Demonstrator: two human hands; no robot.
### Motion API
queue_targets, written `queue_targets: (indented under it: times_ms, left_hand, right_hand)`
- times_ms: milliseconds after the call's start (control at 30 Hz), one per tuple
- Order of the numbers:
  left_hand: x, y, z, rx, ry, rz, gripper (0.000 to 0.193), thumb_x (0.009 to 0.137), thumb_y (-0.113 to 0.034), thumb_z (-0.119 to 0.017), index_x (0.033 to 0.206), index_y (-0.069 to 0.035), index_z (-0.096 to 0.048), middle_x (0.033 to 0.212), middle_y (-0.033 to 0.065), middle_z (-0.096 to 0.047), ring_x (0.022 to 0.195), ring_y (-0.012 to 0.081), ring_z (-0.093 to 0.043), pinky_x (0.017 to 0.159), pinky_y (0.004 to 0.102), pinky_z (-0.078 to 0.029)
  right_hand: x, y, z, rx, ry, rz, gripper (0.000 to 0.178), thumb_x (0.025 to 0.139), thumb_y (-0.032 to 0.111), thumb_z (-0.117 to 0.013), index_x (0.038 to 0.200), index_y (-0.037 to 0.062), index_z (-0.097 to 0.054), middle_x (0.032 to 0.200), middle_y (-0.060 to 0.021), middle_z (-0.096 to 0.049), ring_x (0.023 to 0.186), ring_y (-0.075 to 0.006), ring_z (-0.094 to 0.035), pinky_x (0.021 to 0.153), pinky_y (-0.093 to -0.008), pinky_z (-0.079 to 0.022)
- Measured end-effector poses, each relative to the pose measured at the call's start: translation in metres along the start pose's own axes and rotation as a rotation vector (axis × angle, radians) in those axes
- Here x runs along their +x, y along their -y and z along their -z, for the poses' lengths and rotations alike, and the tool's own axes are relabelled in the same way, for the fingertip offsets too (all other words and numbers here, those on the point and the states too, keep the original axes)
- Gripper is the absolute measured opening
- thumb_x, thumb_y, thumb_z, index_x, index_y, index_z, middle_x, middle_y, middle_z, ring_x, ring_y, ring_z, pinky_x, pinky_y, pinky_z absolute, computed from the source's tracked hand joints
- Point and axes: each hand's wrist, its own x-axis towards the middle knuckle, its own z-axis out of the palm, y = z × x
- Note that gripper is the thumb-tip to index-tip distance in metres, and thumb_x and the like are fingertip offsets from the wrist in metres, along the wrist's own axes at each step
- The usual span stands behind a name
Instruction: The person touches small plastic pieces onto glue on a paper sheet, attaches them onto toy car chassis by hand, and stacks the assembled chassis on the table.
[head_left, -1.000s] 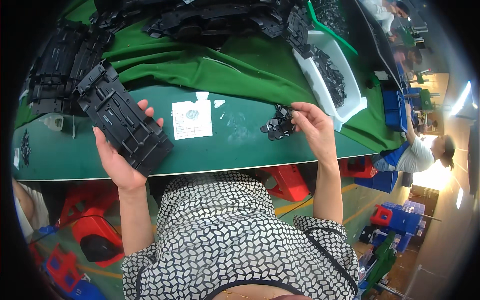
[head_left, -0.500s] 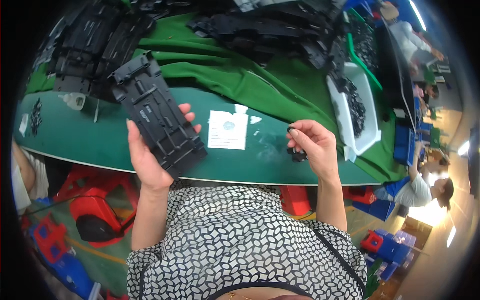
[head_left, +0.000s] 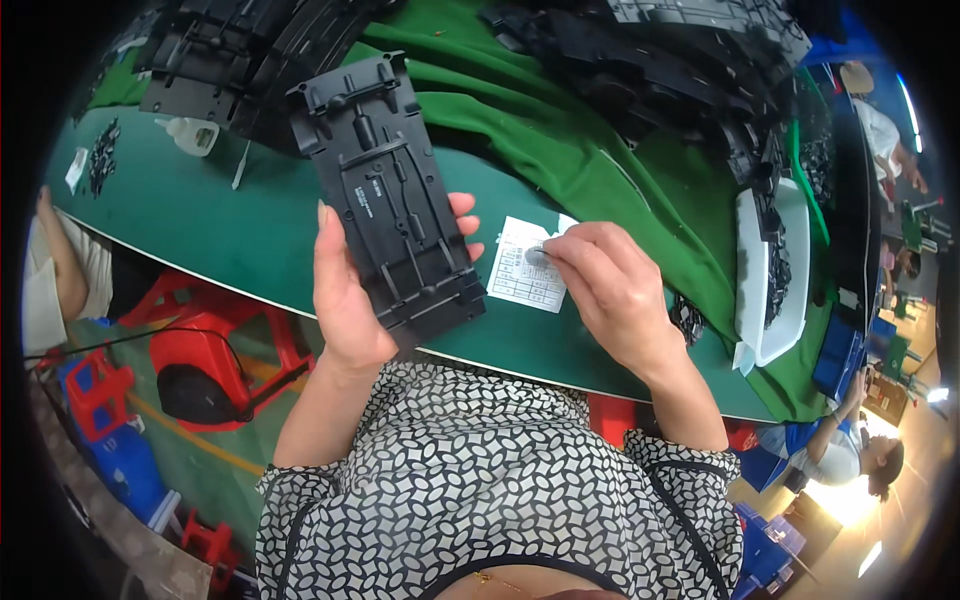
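A long black moulded plastic panel (head_left: pixel 385 200) with ribs, posts and small pale markings lies tilted in my left hand (head_left: pixel 350 300). My thumb grips its left edge, and my fingertips show past its right edge. To the right, my right hand (head_left: pixel 615 290) is pinched over a white printed paper (head_left: pixel 525 285) on the table. At its fingertips a dark edge of a small black part (head_left: pixel 544 251) barely shows; the rest is hidden. The fingertips are beside a round grey patch (head_left: pixel 534 257) on the paper. Whether they touch it I cannot tell.
Small black parts (head_left: pixel 688 318) lie partly behind my right wrist. A white bin (head_left: pixel 798 300) holds more, at right. Black panels are stacked on green cloth (head_left: pixel 480 120) at the back. A small bottle (head_left: pixel 192 135) and another black pile (head_left: pixel 103 158) are at left.
My right hand has moved left from the pile of black parts to the paper, still pinched. My left hand keeps the panel. The whole view has shifted and turned.
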Motion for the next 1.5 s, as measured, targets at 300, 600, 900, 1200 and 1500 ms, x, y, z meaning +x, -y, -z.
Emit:
queue_targets:
  times_ms: [300,600,900,1200,1500]
  left_hand:
    - [-0.001,-0.001,0.0,0.005,-0.011,-0.003,0.079,0.096,-0.061,-0.019,0.134,0.005,-0.04,0.126,0.0267,-0.052,0.112,0.0329,-0.057,0.096,0.0448,-0.048]
    - [-0.001,-0.001,0.001,0.026,0.015,-0.017,0.078,0.096,-0.06,-0.018,0.134,0.005,-0.039,0.125,0.0267,-0.052,0.112,0.0326,-0.057,0.096,0.0436,-0.047]
    - [-0.002,0.0,0.001,0.041,0.002,-0.025,0.078,0.096,-0.06,-0.018,0.133,0.005,-0.04,0.125,0.0266,-0.052,0.111,0.0325,-0.057,0.096,0.0435,-0.048]
    - [-0.002,0.0,0.0,0.045,-0.018,-0.025,0.078,0.096,-0.061,-0.02,0.135,0.005,-0.038,0.127,0.0275,-0.051,0.11,0.0336,-0.058,0.094,0.0509,-0.049]
    - [-0.001,0.0,0.001,0.024,0.009,-0.023,0.08,0.096,-0.061,-0.02,0.133,0.006,-0.041,0.125,0.0262,-0.053,0.111,0.0316,-0.058,0.095,0.0436,-0.049]
  right_hand:
    - [0.0,0.0,-0.003,-0.124,0.136,0.141,0.028,0.067,-0.005,-0.064,0.095,-0.0012,-0.062,0.089,-0.0111,-0.058,0.079,-0.0273,-0.058,0.067,-0.036,-0.05]
    - [0.006,-0.001,0.002,-0.044,0.154,0.095,0.029,0.066,-0.009,-0.062,0.093,0.0008,-0.063,0.09,-0.0101,-0.058,0.08,-0.027,-0.057,0.068,-0.0364,-0.048]
    - [0.005,-0.002,0.009,-0.089,0.256,0.12,0.028,0.068,-0.007,-0.064,0.094,0.0027,-0.063,0.091,-0.009,-0.058,0.082,-0.0264,-0.055,0.071,-0.0363,-0.047]
    - [0.008,-0.005,0.003,-0.107,0.114,0.098,0.023,0.072,-0.005,-0.068,0.094,0.002,-0.065,0.085,-0.0091,-0.058,0.077,-0.0262,-0.056,0.064,-0.0356,-0.047]
    - [-0.003,-0.004,0.002,-0.108,0.145,0.052,0.02,0.075,-0.004,-0.067,0.094,0.0017,-0.063,0.085,-0.0097,-0.057,0.078,-0.0274,-0.056,0.065,-0.0367,-0.047]
